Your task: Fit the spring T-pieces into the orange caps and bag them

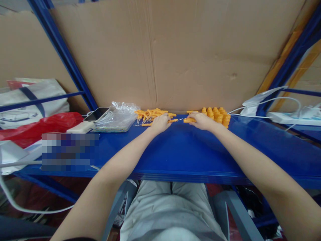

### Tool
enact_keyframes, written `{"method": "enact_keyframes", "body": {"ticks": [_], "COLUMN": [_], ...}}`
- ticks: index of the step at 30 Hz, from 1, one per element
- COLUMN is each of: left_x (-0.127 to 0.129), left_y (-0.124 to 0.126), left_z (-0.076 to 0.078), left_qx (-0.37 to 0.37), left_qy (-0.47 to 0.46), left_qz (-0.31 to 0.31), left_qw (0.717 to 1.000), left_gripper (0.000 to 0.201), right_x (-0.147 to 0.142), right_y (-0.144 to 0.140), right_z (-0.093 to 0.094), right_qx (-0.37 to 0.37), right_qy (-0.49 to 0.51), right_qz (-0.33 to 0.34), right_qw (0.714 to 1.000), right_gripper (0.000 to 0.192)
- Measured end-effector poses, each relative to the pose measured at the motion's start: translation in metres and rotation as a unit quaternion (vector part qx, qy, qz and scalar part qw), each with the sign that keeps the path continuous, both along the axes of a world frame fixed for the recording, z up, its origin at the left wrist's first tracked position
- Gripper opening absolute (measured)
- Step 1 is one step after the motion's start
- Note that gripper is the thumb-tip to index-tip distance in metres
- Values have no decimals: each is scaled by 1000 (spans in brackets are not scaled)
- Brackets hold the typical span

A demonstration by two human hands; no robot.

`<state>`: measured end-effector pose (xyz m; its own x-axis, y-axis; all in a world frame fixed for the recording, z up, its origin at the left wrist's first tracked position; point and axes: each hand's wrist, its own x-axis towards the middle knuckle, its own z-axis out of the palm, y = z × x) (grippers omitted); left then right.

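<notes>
Both of my hands reach to the back of the blue table. My left hand (160, 124) is closed on a thin orange ribbed piece (173, 121), from whose right end a twisted metal wire (180, 119) sticks out. Facing it across a small gap, my right hand (202, 121) grips a smooth orange piece (190, 120) that lies close to the wire's tip. Behind and left of my left hand is a loose heap of orange pieces (147, 114) with metal spirals. Knobby orange pieces (217, 115) stand in rows just beyond my right hand. My fingertips are partly hidden.
A blue tabletop (173, 154) stretches before my lap, backed by a cardboard wall (175, 53). To the left are a clear plastic packet (116, 118), a phone (96, 114), a white box (80, 127) and a red bag (55, 124). White cables (265, 99) run at right.
</notes>
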<state>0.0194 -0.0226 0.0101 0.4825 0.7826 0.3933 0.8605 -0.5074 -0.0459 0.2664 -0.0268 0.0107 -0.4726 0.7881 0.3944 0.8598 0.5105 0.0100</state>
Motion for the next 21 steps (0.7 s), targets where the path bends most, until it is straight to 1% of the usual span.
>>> {"method": "enact_keyframes", "body": {"ticks": [2, 4, 9, 14, 18, 21], "left_x": [-1, -2, -6, -2, 2, 0], "left_y": [2, 5, 14, 9, 7, 12], "left_z": [-1, -3, -9, -8, -6, -7], "left_qx": [0, 4, 17, 18, 16, 30], "left_qy": [-7, -17, -36, -34, -28, -47], "left_qz": [1, -2, -24, -35, -51, -97], "left_qw": [1000, 1000, 999, 999, 998, 994], "left_gripper": [27, 26, 24, 27, 30, 28], "right_x": [1, 4, 9, -5, -17, -18], "right_y": [2, 5, 8, 0, -7, -9], "right_z": [-1, -2, -5, -5, -5, -5], "right_qx": [-10, -16, -16, -2, 4, 12], "right_qy": [9, 24, 57, 53, 48, 47], "right_qz": [-24, -33, 0, 53, 51, 44], "right_qw": [1000, 999, 998, 997, 998, 998], "right_gripper": [23, 26, 30, 32, 38, 39]}}
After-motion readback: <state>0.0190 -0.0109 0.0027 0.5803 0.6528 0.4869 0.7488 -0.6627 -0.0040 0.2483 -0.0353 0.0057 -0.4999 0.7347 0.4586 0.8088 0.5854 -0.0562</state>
